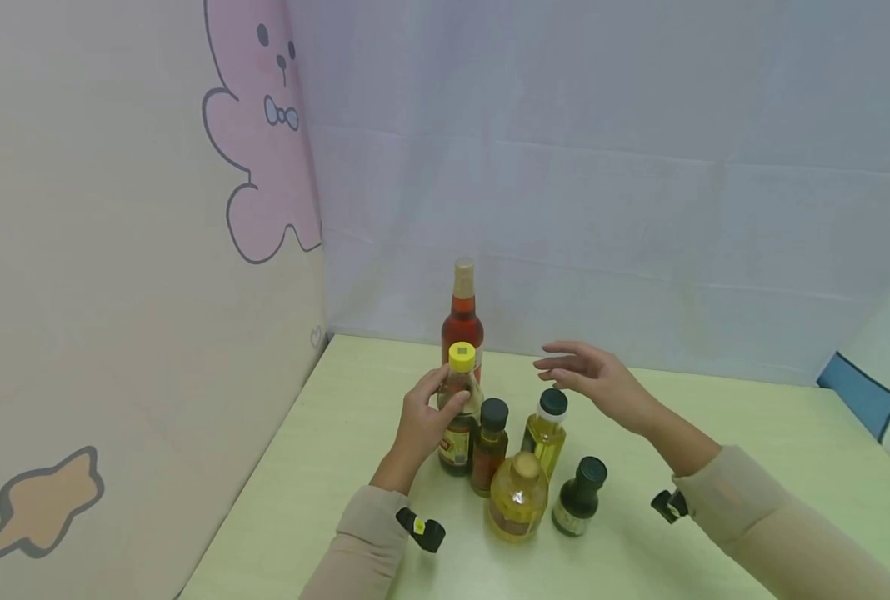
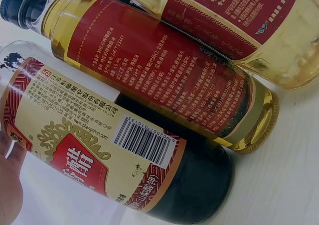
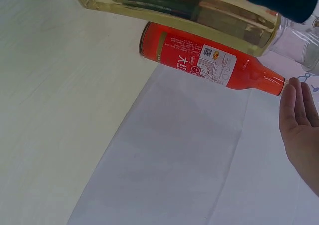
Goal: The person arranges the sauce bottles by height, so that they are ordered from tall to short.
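Note:
My left hand (image 1: 424,417) grips a vinegar bottle (image 1: 456,446) with a yellow cap around its upper part. The left wrist view shows the dark vinegar bottle (image 2: 94,150) with its barcode label, beside an oil bottle (image 2: 164,65) with a red label. In the head view that dark-capped oil bottle (image 1: 490,450) stands just right of the vinegar. My right hand (image 1: 602,379) hovers with extended fingers, holding nothing, above and behind a yellow oil bottle (image 1: 544,437). A tall red bottle (image 1: 462,321) stands behind the vinegar; its label faces the right wrist view.
A round, yellow bottle (image 1: 518,508) with a tan cap stands at the front of the group. To its right is a small dark bottle (image 1: 580,498). The pale table (image 1: 730,467) meets a hanging cloth (image 1: 602,200) behind and a printed wall (image 1: 130,292) on the left.

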Available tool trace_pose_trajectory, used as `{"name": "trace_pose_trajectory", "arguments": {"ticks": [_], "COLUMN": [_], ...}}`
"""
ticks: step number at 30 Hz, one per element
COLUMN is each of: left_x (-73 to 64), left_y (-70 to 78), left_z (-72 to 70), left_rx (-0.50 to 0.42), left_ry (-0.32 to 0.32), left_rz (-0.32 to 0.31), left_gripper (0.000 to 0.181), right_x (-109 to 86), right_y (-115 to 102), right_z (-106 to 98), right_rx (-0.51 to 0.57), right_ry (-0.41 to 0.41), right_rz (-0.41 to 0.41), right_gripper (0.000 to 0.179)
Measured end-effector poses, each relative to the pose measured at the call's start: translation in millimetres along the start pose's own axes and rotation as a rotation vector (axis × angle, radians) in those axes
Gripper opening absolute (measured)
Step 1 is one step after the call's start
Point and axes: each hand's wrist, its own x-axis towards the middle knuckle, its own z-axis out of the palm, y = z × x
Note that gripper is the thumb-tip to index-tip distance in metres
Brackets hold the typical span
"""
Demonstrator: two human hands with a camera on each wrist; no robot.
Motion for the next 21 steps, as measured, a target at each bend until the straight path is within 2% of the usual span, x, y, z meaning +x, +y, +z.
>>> {"name": "trace_pose_trajectory", "arguments": {"ticks": [8, 21], "left_x": [0.7, 1.0], "left_y": [-2.6, 1.1], "left_z": [0.2, 0.1], "left_rx": [-0.002, 0.005], "left_ry": [-0.001, 0.0], "left_rz": [0.01, 0.006], "left_gripper": [0.046, 0.045], "right_x": [-8.5, -22.3], "right_y": [2, 5], "right_z": [0, 2], "right_rx": [-0.026, -0.034], "right_ry": [-0.006, -0.02], "right_rz": [0.023, -0.016], "right_gripper": [0.044, 0.04]}}
